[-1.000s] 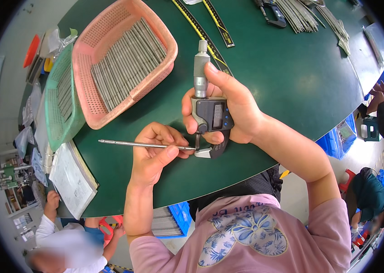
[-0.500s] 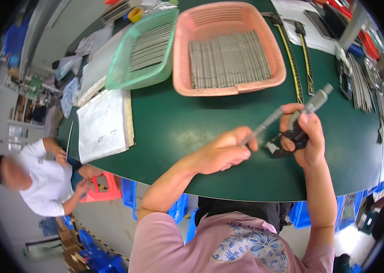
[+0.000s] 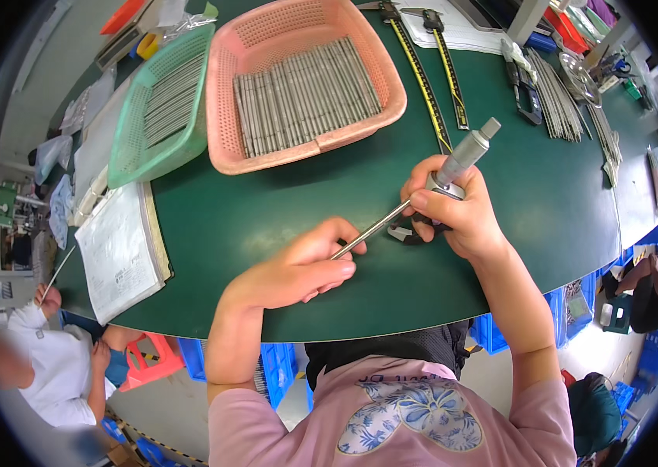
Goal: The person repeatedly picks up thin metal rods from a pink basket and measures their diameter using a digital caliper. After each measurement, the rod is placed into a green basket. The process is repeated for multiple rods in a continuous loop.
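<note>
The person wore a pink short-sleeved T-shirt with a blue-and-white butterfly print across the chest. Both forearms were bare. The left hand and right hand had no gloves, rings or watch.

Green worktable, grey floor

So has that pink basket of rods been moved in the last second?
Cannot tell. The pink basket keeps its place beside the green basket on the table; the head camera swung, so only the view shifted.
</note>
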`<state>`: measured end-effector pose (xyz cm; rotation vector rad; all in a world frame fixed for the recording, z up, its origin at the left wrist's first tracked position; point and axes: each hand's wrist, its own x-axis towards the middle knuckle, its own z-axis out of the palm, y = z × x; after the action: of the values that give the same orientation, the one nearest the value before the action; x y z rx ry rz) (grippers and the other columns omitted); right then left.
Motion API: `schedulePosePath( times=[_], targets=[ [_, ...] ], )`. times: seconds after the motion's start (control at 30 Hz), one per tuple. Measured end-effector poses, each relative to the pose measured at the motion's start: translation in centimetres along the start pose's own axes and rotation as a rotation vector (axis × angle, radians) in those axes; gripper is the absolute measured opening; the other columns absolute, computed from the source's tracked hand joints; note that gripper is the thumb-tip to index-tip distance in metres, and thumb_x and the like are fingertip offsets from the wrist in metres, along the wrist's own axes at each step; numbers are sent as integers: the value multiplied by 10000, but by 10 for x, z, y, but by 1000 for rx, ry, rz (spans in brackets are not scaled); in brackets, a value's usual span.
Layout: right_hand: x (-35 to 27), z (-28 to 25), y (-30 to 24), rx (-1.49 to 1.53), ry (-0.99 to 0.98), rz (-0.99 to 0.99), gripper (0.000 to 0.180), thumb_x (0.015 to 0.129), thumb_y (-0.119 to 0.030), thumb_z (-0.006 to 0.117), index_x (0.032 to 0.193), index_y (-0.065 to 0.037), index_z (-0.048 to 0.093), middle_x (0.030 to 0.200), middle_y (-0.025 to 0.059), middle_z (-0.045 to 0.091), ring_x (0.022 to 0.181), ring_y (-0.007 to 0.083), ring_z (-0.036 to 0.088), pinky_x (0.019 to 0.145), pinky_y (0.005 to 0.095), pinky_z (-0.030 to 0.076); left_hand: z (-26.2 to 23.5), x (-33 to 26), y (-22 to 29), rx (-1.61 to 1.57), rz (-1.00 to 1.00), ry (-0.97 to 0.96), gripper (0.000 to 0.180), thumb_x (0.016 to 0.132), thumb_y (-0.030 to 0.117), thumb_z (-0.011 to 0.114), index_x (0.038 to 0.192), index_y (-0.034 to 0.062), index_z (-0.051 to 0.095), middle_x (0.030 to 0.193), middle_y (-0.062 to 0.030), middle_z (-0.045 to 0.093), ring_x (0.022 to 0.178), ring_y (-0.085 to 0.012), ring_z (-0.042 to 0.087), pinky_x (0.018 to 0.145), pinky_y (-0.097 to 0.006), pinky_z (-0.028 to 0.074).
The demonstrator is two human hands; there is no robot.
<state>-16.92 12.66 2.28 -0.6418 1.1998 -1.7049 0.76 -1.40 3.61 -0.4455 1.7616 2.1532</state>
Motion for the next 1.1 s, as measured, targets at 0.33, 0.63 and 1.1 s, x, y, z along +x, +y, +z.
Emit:
schedulePosePath(
  times=[0.33,0.63,1.1],
  targets=[
    [-3,10,13,362,-97,206,123,751,-93,613,820,-19,543,699,87,571,501,112,507,423,218,395,2,19,-10,-213,632,153,489,741,0,633,1175,-9,408,877,-95,550,755,-124,573,635,-218,465],
    [0,5,1,396,-49,256,471,830,-437,402,843,11,548,671,113,574,402,136,457,386,225,377,-1,31,-23,-307,586,162,163,864,160,531,868,0,505,811,-74,521,719,-136,554,662,-263,471],
    [1,-1,2,521,-122,334,632,863,-505,198,865,35,527,672,139,575,401,163,457,379,233,375,7,33,-26,-335,396,44,200,854,182,533,865,-18,517,854,-123,558,768,-184,578,725,-310,478]
  ],
)
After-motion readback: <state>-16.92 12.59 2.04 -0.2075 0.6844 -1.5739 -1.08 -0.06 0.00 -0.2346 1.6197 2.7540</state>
